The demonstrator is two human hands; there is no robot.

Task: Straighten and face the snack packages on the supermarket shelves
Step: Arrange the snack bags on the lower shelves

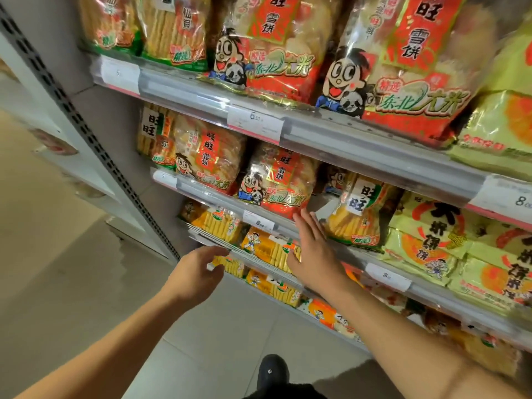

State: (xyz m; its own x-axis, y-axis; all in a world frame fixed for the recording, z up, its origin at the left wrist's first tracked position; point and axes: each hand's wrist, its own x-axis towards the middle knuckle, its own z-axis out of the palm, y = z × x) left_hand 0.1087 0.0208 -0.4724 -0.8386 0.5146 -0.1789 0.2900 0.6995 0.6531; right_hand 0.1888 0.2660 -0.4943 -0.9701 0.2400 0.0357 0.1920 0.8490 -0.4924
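Snack bags fill several shelves. On the middle shelf (359, 251) a red rice-cracker bag (276, 182) leans forward over the rail, with a yellow-green bag (357, 211) to its right and a gap between them. My right hand (313, 249) is stretched out with straight fingers, fingertips at the lower right corner of the red bag. My left hand (195, 272) hovers lower, fingers loosely curled, in front of the rail of the shelf below, near a small yellow bag (224, 264). It holds nothing that I can see.
The top shelf (331, 139) carries large red bags (403, 70). Pale green packs (431, 240) are stacked at the right. A grey upright post (95, 145) stands at the left, with tiled floor (72, 283) below. My dark shoe (272, 370) is at the bottom.
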